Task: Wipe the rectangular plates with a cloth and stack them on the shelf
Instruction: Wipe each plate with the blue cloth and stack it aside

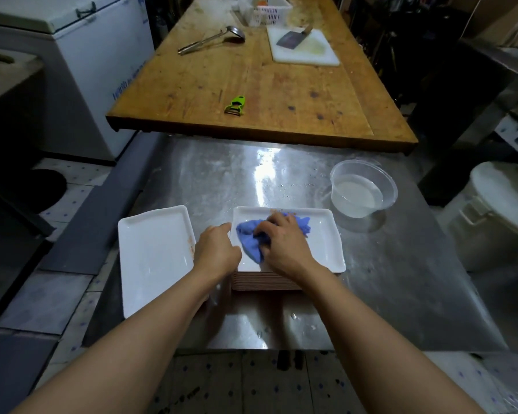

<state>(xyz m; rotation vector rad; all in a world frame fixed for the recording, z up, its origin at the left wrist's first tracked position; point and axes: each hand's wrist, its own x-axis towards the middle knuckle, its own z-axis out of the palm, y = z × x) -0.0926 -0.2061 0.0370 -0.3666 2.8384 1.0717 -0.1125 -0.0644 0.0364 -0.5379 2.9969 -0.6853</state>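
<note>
Left arm: bare, reaching forward from the lower left; my left hand (pixel 217 248) sits knuckles-up at the left edge of the top plate (pixel 323 234).
Right arm: bare, coming in from the lower right, angled inward; my right hand (pixel 284 242) lies palm-down over the middle of that plate.
Top plate: white, rectangular, long axis running left to right across my view, lying flat on top of the stack (pixel 266 283).
Stack: more plates under it, edges showing below my wrists, standing on the steel surface (pixel 210 174) near its front.
Second plate: a single white plate (pixel 153 258) just left of the stack, long axis pointing away from me and slightly tilted; a reddish smear on its right rim beside my left hand.
Cloth: blue cloth (pixel 247 234), bunched, lying on the top plate, spreading out to both sides of my right hand.
Right fingers: curled down and pressed onto the cloth, gripping its folds.
Left fingers: curled loosely, thumb stretched along the plate's left rim; fingertips are hidden, so I cannot tell whether they hold the edge.
Tub: a clear plastic tub (pixel 363 188) with cloudy water, beyond the stack to the right.
</note>
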